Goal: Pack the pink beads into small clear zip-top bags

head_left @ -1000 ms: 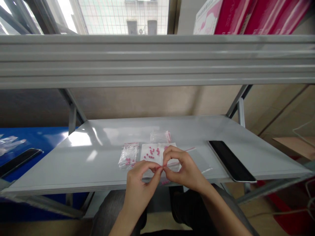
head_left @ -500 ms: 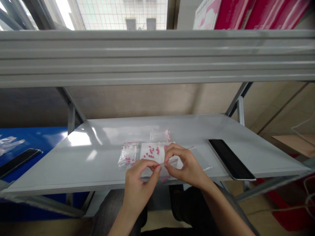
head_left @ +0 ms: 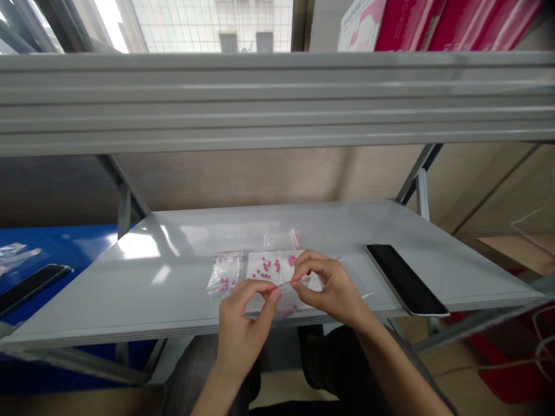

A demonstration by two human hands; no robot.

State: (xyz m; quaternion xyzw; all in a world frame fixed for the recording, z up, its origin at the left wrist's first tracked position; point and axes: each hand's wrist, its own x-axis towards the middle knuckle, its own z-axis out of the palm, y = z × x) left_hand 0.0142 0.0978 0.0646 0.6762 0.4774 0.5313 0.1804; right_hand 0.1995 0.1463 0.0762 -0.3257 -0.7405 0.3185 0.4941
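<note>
Between my hands hangs a clear zip bag with a red-pink seal strip and several pink beads at its bottom. My left hand pinches the left end of the strip between thumb and forefinger. At the strip's right end, my right hand pinches it the same way. Just beyond lies a white sheet with loose pink beads on it, partly covered by my right hand. Left of the sheet rests another zip bag holding a few pink beads. Behind the sheet is a clear zip bag.
A black-faced phone or tablet lies on the grey table at the right. Another dark phone sits on the blue surface at left, near crumpled clear plastic. A grey shelf beam crosses above, carrying pink boxes.
My hands have moved slightly apart, drawing the bag's seal strip out between them. More of the bag and its pink beads now shows below my fingers.
</note>
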